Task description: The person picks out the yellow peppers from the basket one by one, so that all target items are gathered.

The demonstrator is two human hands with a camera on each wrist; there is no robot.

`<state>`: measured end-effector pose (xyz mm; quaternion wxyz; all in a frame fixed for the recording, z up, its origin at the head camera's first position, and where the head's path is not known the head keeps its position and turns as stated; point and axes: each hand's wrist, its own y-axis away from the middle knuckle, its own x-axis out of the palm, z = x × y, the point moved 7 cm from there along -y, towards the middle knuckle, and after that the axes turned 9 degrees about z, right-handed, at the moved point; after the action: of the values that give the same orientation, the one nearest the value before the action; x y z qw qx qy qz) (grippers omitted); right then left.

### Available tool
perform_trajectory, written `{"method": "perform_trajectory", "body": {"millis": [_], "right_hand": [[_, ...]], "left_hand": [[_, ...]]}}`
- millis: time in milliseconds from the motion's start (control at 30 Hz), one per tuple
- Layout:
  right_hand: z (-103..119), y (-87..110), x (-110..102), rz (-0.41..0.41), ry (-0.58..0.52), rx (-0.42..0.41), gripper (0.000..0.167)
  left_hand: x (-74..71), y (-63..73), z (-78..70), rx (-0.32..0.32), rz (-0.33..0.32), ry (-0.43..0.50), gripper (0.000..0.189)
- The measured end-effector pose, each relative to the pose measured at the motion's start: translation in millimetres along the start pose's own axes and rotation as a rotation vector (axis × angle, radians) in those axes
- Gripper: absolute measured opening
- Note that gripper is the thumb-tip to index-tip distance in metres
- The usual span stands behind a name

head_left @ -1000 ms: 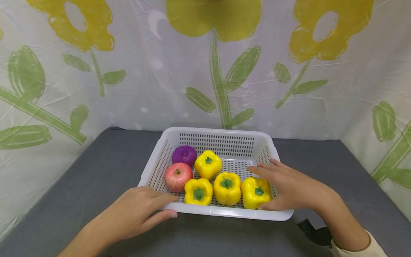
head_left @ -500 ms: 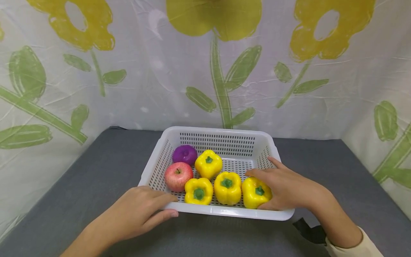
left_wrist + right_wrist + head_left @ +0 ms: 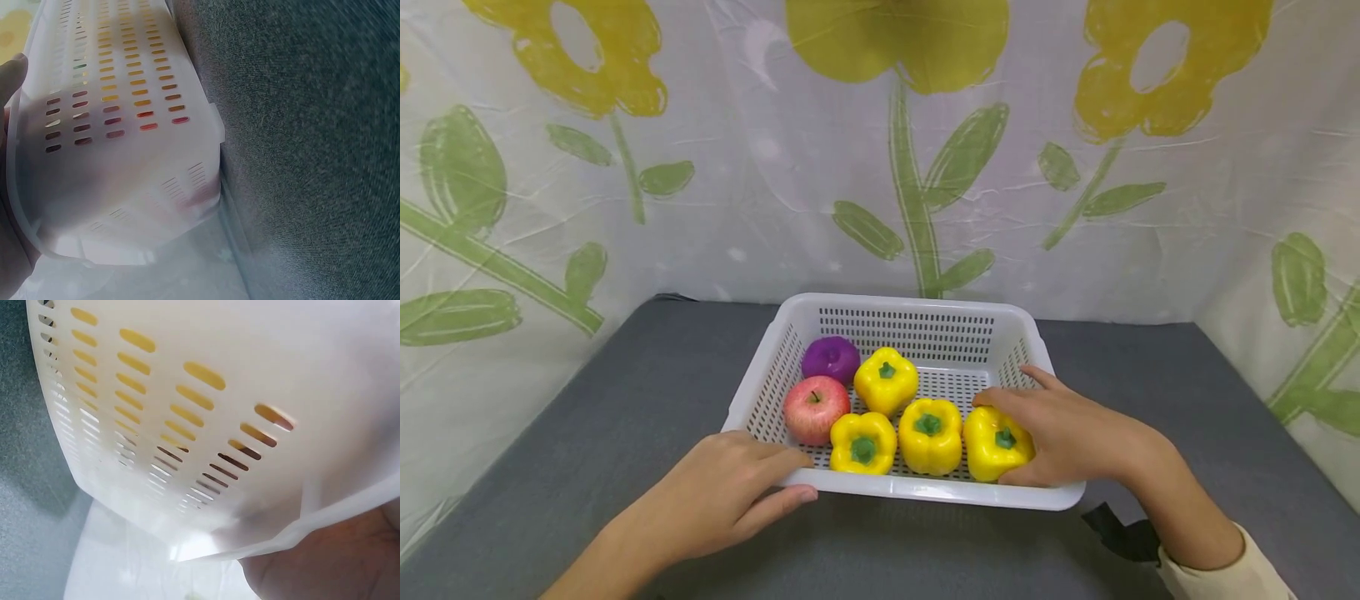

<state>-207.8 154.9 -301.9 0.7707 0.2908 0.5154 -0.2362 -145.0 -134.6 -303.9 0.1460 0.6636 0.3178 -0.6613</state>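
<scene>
A white perforated plastic basket point(image 3: 917, 492) stands on the dark grey table. In the head view my left hand point(image 3: 722, 492) grips its front left rim, fingers over the edge and thumb outside. My right hand point(image 3: 1067, 433) reaches over the right side and holds the rightmost yellow bell pepper point(image 3: 992, 446), thumb near the front rim and fingers behind it. Two more yellow bell peppers stand in the front row, with another yellow bell pepper point(image 3: 886, 383) behind. At left lie a red apple point(image 3: 815, 412) and a round purple thing point(image 3: 830, 358) with a dimpled top.
The left wrist view shows the basket's slotted wall point(image 3: 125, 162) beside the grey tabletop point(image 3: 312, 150). A white cloth point(image 3: 760, 208) printed with yellow flowers hangs behind and at both sides. A black strap point(image 3: 1123, 533) lies by the right wrist.
My right hand has moved slightly left and down, and its fingers have closed around the rightmost bell pepper. The left hand and the basket have stayed in place.
</scene>
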Motion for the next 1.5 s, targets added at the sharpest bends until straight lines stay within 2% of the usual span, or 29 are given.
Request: {"method": "perform_trajectory", "body": {"millis": [333,567,867,1067,1333,1500], "right_hand": [[-5,0.2,-3,-0.031,-0.062,0.008,0.073],[-4,2.0,-9,-0.051,-0.063,0.005,0.077],[-2,5.3,-16,-0.102,-0.110,-0.046,0.075],[-2,8.4,-19,-0.132,-0.109,-0.060,0.076],[-1,13.5,-22,-0.188,-0.075,-0.088,0.079],[-3,19.0,-27,-0.233,-0.082,-0.077,0.082]], "left_hand": [[-0.4,-0.3,0.2,0.024,-0.028,-0.012,0.018],[-2.3,-0.3,0.3,0.024,-0.042,-0.032,0.020],[-1.6,1.3,-0.6,0.026,-0.055,-0.029,0.020],[-0.7,1.3,-1.4,0.032,-0.067,-0.037,0.019],[1.9,-0.2,-1.1,-0.003,-0.049,-0.040,0.020],[1.1,0.3,-3.4,0.021,-0.075,-0.073,0.022]]}}
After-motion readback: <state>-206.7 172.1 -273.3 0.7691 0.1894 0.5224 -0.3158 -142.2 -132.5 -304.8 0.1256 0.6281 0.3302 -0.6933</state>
